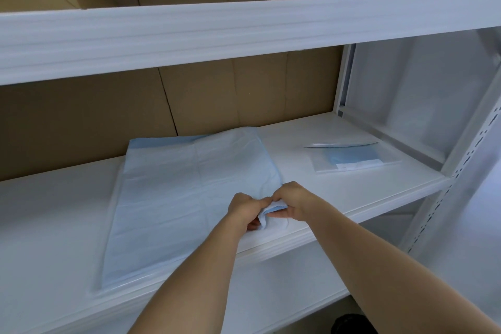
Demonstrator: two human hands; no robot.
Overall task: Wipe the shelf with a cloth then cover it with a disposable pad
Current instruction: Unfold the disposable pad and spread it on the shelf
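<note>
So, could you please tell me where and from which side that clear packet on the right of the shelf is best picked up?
Take the clear packet by its far edge, which curls up off the shelf while the rest lies flat. Come from above and behind, slipping fingers under that raised lip and pinching. Both hands, left hand and right hand, are busy pinching the pad corner.

Pale blue pad [184, 198], white shelf [339, 187], brown cardboard [81, 122]
</note>
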